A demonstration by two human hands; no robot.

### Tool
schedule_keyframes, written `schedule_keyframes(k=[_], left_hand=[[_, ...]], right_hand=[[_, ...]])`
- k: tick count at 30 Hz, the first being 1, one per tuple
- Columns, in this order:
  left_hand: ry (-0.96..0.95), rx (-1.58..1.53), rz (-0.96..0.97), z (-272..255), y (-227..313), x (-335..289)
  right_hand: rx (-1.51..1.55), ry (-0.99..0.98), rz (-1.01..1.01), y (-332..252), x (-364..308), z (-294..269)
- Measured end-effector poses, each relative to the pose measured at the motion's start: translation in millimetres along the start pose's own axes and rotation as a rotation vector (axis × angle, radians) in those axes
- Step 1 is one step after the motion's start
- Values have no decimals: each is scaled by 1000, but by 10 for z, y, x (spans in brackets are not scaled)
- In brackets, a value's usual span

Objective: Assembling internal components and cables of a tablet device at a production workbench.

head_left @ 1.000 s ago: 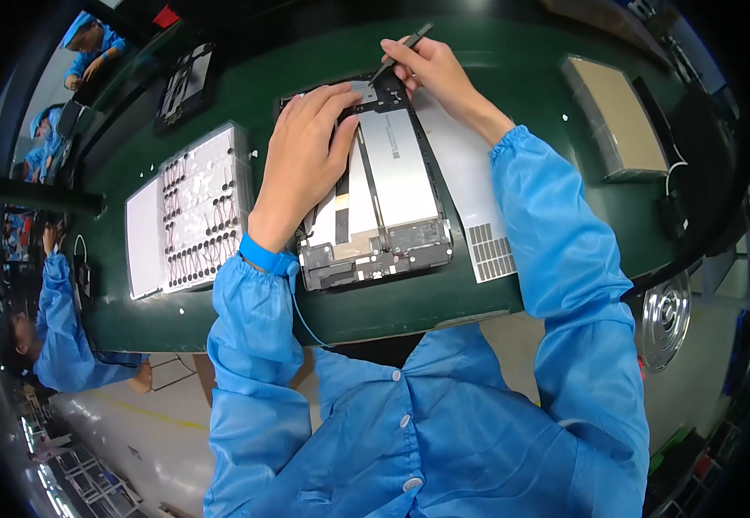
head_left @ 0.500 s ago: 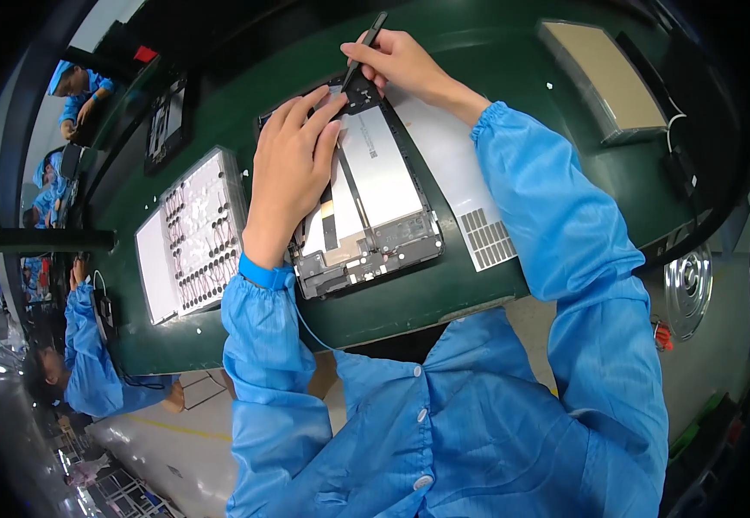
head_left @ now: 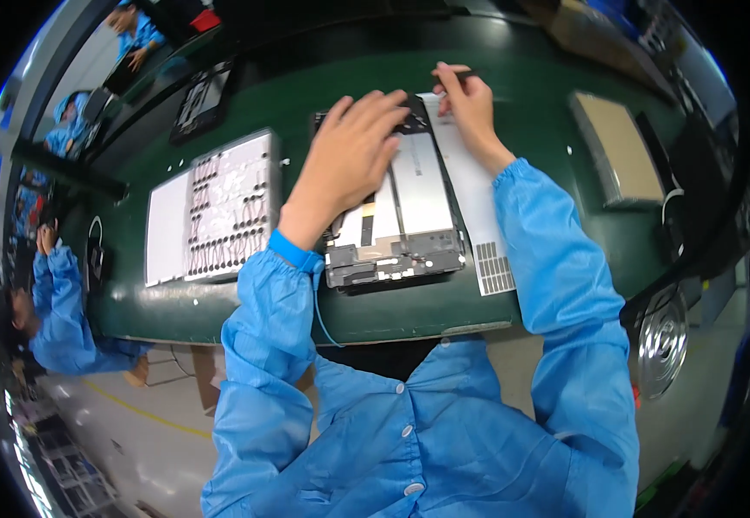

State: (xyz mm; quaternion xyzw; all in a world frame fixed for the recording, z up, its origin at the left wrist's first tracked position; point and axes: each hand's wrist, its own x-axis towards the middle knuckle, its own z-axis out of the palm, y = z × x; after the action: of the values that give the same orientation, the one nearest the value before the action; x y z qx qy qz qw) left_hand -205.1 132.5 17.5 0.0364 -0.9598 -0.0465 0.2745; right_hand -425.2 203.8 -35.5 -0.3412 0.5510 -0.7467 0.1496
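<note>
Opened tablet (head_left: 401,216) is best kept pinned flat under the spread left hand (head_left: 349,164) while the right hand (head_left: 470,108), pinched around a thin dark tool (head_left: 459,76), works just past its fingertips.

Dark green tabletop (head_left: 530,121); bright blue sleeves (head_left: 556,259); silver-grey opened device (head_left: 401,216); white tray (head_left: 211,207), rows of dark dots.

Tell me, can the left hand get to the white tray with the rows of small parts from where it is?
Probably yes: the left hand rests on the opened device, the white tray lies right beside it, with only bare green mat between.
</note>
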Motion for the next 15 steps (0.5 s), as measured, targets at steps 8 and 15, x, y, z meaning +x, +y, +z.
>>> schedule_keyframes(k=[8, 15], left_hand=[[259, -247, -117, -570, -16, -373], [371, -89, -625, -1035, -1091, -1526]], right_hand=[[-217, -352, -220, -765, -252, 205], [-556, -958, -507, -817, -523, 1726]])
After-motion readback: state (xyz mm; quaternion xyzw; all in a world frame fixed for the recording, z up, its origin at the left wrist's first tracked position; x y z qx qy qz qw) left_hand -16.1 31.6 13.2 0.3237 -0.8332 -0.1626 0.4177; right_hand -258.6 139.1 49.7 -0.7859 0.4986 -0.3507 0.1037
